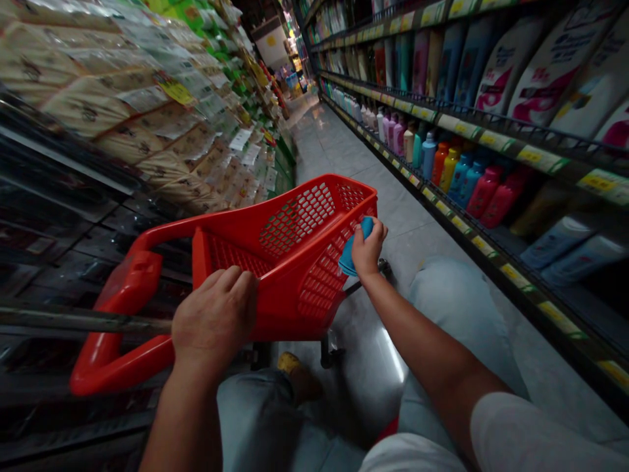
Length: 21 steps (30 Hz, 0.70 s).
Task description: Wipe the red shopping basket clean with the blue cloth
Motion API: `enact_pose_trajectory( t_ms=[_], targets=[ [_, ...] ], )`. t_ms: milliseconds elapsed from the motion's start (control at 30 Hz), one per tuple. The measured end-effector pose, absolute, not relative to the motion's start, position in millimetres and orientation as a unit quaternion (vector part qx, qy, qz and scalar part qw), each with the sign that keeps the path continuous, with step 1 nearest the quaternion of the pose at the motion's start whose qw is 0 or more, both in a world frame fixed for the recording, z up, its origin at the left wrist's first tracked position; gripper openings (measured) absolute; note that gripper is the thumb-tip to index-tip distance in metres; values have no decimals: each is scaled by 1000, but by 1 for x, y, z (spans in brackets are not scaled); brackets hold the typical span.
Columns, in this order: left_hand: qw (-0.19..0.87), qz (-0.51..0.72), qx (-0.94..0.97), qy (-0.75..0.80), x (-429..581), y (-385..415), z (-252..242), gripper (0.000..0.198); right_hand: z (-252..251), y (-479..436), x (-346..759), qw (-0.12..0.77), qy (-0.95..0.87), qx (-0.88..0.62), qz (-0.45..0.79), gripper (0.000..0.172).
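Observation:
A red plastic shopping cart (275, 285) with lattice sides stands in front of me, its looped handle (118, 295) at the left. My left hand (216, 311) is closed on the cart's near side by the handle; its fingertips are hidden. A grey rod (83, 318) runs from the left edge to that hand, and I cannot tell whether the hand grips it too. My right hand (368, 248) holds a folded blue cloth (350, 254) against the near lattice side, close to the far end. The visible inside of the basket shows no goods.
Shelves with several rows of bottles (457, 174) line the right side. Stacked plastic-wrapped packs (162, 124) rise at the left, above dark blurred racks. The tiled aisle floor (329, 141) runs ahead. My knees (457, 308) are bent close to the cart's wheels (331, 354).

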State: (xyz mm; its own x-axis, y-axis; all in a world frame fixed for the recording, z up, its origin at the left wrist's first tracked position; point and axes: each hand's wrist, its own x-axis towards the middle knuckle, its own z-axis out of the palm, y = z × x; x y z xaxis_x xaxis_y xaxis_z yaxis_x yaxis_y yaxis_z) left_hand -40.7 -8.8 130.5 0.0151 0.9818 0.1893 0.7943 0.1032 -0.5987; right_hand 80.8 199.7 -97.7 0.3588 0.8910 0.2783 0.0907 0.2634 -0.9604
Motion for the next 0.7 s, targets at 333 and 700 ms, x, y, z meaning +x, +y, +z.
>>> enact_pose_trajectory(
  t_ms=[333,700],
  targets=[
    [180,63,-620,-761,15,83,88,34,-131,207,85,603,-409,-583,360,26],
    [292,-24,-627,-721,19,110,47,46,-146,241,98,619,-366,-599,351,27]
  ],
)
